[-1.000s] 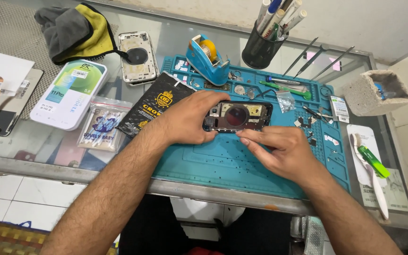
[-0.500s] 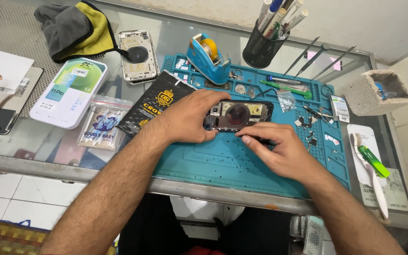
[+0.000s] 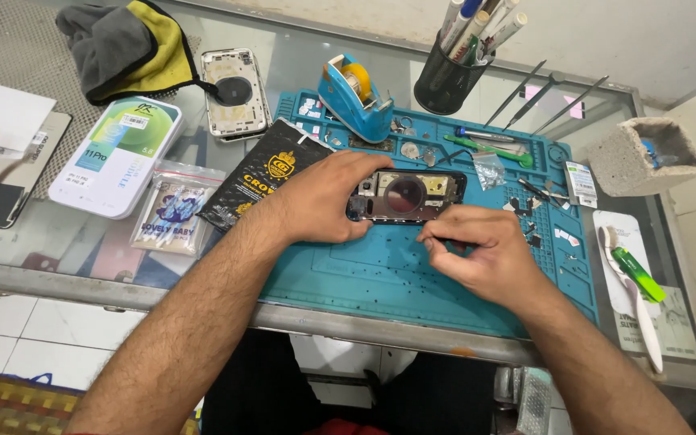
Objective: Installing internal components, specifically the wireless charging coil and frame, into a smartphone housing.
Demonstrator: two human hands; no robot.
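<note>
An opened phone housing with a round coil inside lies on the teal repair mat. My left hand rests on its left end and holds it down. My right hand sits just below the housing's near edge, fingers pinched on a thin dark tool whose tip is hidden by my fingers. Small screws and parts lie scattered on the mat to the right.
A blue tape dispenser, a black pen cup and tweezers stand behind the mat. A black pouch, a white phone box, a second housing and a cloth lie left. A concrete pot sits right.
My right hand has drawn slightly back toward me from the housing's edge. My left hand stays on the housing.
</note>
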